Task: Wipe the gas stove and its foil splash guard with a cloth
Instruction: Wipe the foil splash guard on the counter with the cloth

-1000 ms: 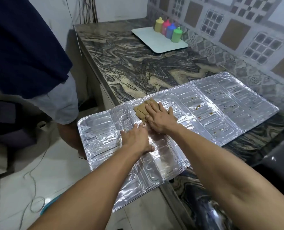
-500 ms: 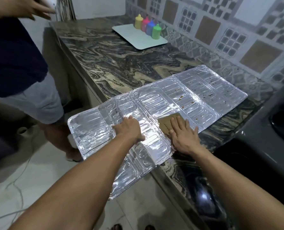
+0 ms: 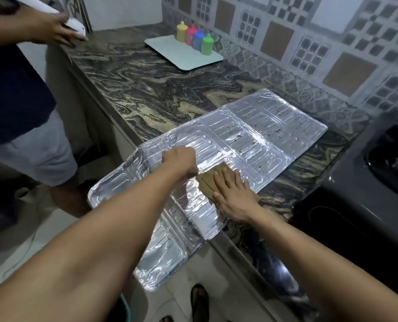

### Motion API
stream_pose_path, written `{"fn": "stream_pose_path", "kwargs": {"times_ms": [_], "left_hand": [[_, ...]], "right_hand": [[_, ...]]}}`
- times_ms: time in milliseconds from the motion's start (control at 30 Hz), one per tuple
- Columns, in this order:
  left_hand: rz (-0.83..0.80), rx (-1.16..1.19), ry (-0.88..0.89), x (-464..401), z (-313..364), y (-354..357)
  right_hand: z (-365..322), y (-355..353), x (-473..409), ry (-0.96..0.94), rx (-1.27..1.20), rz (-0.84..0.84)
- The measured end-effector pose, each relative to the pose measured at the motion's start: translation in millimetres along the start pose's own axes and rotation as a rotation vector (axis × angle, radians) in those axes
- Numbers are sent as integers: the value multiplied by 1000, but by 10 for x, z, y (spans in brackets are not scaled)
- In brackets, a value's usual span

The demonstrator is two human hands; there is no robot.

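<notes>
We see the foil splash guard (image 3: pixel 228 159) lying flat and unfolded on the marbled table (image 3: pixel 146 84), its near-left panels hanging out over the table's front edge above the floor. The far-right panels carry small brown spots; the middle and near panels look shiny.

The right hand (image 3: pixel 234 196) lies palm down with its fingers spread flat on a tan cloth (image 3: pixel 208 181), pressing it onto the foil near the guard's near edge; the grip is open, nothing pinched, and the cloth shows beyond the fingertips and to their left. The left hand (image 3: pixel 180 161) rests on the foil just left of the cloth, knuckles up and fingers curled under; we cannot tell whether its grip is closed on the foil or only pressing on it. The two hands are close, almost touching.

To the right, the dark gas stove (image 3: pixel 367 194) sits on the table just beside the guard's right end, only partly in view.

At the far end of the table a white tray (image 3: pixel 188 56) holds four squeeze bottles (image 3: pixel 194 37), yellow, red, blue and green, standing in a row against the tiled wall. At the left stands a second person (image 3: pixel 19 101) in a dark top and grey shorts, with one hand on a white object we cannot identify.
</notes>
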State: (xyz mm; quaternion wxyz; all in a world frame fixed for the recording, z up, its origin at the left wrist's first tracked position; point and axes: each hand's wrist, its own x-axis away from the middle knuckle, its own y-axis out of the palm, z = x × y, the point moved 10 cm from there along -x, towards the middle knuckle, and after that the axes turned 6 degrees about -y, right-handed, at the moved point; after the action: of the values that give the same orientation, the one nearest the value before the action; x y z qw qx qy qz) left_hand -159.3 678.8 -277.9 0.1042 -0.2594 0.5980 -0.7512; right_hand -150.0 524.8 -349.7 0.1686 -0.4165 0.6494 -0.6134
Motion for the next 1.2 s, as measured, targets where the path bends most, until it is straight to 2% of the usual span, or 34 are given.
{"fn": "stream_pose_path", "kwargs": {"times_ms": [67,167,300,367,467,600,700,900,967,1100,1133,1200], "left_hand": [[-51,-12,7,-150,-71,146],[-232,-67,1,-261,-210,511],[-245,-16,15,-311,-246,522],[-241,29,6,-292,-228,514],[-257,98,-77,-334,-252,425],[-164,-43,-140,-416,-182,220],[-256,-24,-140,-410,-162,457],[-279,-13,-122,-421,-159,532],[-266,-31,-122,-403,-157,538],[-228,-43,-121,-413,-184,522],[-222,-53,-114,-418,-190,521],[-209,-68,-97,-421,-199,515]], "right_hand": [[-89,37,57,-12,-3,4],[17,-43,20,33,7,62],[709,-260,-182,330,-47,122],[940,-336,-250,411,-54,111],[815,-304,-277,379,-60,117],[394,-144,-197,275,-16,133],[349,-218,-232,202,65,176],[885,-512,-384,397,-28,277],[740,-542,-397,325,-34,289],[26,-314,-354,-121,92,263],[0,-275,-375,-163,95,254],[185,-346,-507,-125,63,296]]}}
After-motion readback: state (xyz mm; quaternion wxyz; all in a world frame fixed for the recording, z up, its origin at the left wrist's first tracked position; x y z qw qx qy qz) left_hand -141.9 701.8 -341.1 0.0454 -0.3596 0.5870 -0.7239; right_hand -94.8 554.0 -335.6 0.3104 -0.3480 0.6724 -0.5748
